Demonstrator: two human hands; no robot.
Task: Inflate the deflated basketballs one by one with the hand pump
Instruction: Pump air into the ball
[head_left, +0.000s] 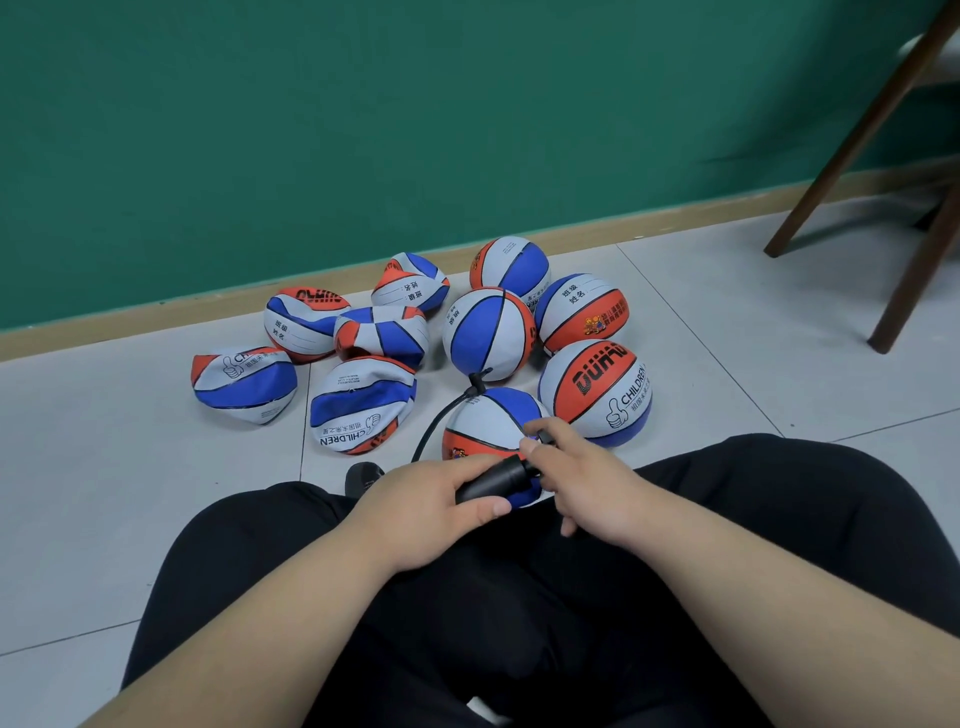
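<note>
My left hand grips the black barrel of the hand pump, which lies across my lap. My right hand holds the pump's handle end with curled fingers. A black hose curves from the pump up to a valve on the round blue, white and orange basketball. Another ball sits right in front of my hands, partly hidden by them. Several flat, deflated balls lie on the left.
Round inflated balls stand on the right of the pile. A green wall with a wooden skirting runs behind. Brown chair legs stand at the right. My black trouser legs fill the foreground on the grey tiled floor.
</note>
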